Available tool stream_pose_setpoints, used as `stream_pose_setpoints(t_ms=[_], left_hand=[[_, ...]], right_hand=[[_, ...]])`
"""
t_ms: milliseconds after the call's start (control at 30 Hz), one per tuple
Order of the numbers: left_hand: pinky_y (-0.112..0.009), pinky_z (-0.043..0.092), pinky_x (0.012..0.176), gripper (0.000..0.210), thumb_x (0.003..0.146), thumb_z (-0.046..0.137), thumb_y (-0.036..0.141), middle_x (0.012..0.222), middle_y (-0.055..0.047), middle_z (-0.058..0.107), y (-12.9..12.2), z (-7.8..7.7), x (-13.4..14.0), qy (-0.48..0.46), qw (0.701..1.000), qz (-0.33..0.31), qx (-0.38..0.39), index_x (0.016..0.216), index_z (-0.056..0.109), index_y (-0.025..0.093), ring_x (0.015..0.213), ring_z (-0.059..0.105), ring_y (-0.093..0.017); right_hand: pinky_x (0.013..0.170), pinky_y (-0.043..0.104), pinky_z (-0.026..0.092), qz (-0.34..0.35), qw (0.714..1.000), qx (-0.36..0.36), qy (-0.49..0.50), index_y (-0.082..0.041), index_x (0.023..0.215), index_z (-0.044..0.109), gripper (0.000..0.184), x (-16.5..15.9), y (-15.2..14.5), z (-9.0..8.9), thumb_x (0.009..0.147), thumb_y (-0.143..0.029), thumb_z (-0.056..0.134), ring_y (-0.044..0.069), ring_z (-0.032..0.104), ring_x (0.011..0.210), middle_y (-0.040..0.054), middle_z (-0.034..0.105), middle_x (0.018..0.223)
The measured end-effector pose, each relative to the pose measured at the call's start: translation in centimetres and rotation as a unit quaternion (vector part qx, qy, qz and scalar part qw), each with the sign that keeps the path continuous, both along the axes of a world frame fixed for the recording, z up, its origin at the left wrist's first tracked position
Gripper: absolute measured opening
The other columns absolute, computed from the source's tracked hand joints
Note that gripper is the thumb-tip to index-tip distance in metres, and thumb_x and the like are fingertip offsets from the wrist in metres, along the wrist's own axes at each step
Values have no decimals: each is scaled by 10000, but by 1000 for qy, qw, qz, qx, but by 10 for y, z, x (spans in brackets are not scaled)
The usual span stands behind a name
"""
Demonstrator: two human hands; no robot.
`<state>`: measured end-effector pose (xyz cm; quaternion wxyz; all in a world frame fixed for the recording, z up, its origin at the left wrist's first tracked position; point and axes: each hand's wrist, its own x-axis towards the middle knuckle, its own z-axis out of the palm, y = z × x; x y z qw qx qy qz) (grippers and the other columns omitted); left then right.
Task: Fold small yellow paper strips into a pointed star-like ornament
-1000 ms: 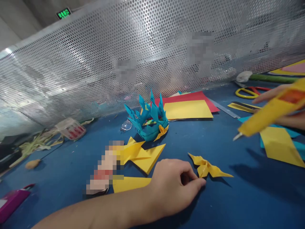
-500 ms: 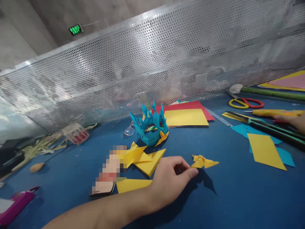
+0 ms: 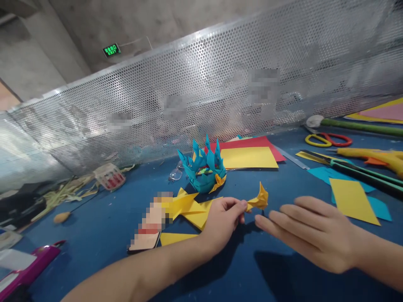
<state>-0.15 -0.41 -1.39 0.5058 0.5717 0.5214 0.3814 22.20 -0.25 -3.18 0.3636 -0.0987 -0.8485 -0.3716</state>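
Observation:
Between the thumb and fingers of my left hand is pinched a small folded yellow paper piece, raised off the blue table. Its wider, pointed end faces right. My right hand hovers just to the right, fingers stretched out and holding nothing, with the fingertips close to the piece. Behind them stands a blue folded-paper ring with upright points, with an orange-yellow folded piece on its front right. Beside my left wrist lie folded yellow papers, partly covered by it.
A yellow glue gun, scissors, a dark-and-teal long tool and yellow sheet lie right. Left are a phone, glasses and purple-pink holder. A perforated metal screen borders the back.
My left hand has raised and turned the yellow piece, so its wide end points upward. A hand at the glue gun is gone from there; my right hand is now beside the piece.

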Motion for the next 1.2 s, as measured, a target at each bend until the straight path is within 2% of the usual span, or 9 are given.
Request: stream_pose_setpoints(t_ms=[300,467,600,700,800,933,1000,1100,1200], left_hand=[[-247,263,494,454,801,720,582,543,68,468,1,-4,0,-32,999,9,14,600,520,227,488,359,-83],[-248,276,495,397,902,728,472,543,92,458,-2,-5,-1,-38,999,1,24,650,548,223,470,352,-87],[-241,282,497,432,900,754,498,521,99,437,-3,-6,0,-34,999,-6,40,636,559,217,470,351,-81],[-239,314,484,506,842,742,641,544,57,523,-1,3,3,-27,998,-13,59,627,607,203,460,396,-76],[-248,373,466,603,844,659,759,585,3,606,1,29,-1,-10,995,-10,103,670,690,183,451,461,-93],[-227,475,553,348,913,705,529,901,-27,720,0,70,-34,23,966,92,241,984,748,191,590,568,-94],[-216,503,606,269,989,640,367,1144,-37,701,1,78,-60,50,939,161,300,1214,685,227,686,595,-89],[-267,566,671,309,1063,628,300,1253,-60,666,6,70,-99,137,918,205,312,1358,599,213,736,612,-110],[-386,652,797,327,1060,727,387,1212,-77,721,17,57,-125,260,927,140,230,1308,673,181,934,729,-211]], right_hand=[[713,370,598,-35,999,-17,17,-102,1056,750,397,-21,13,2,1114,-13,368,202,721,737,68,807,837],[831,401,635,-50,996,-38,66,-124,1140,722,292,-20,18,-17,1103,-36,447,218,744,872,67,791,963],[749,343,654,-44,997,-50,43,-153,1118,714,110,-18,23,-16,1104,-128,608,169,737,794,2,747,935],[675,287,633,-33,994,-71,76,-181,1058,714,51,-14,24,-9,1079,-146,683,136,704,719,-26,723,894],[585,244,578,-27,986,-103,131,-191,985,692,108,-9,25,-2,1092,-180,675,112,642,627,-60,658,789],[519,221,512,-18,974,-123,188,-203,863,637,246,-3,27,3,1101,-248,676,93,555,547,-90,563,691],[513,218,507,-8,971,-131,198,-204,847,628,266,-2,27,5,1104,-256,676,88,537,530,-94,555,680],[510,217,513,8,971,-139,193,-203,877,650,252,-2,26,5,1117,-281,664,84,534,514,-94,568,678],[502,218,511,16,972,-133,193,-199,912,672,229,-3,26,4,1119,-297,667,83,533,499,-98,568,666]])
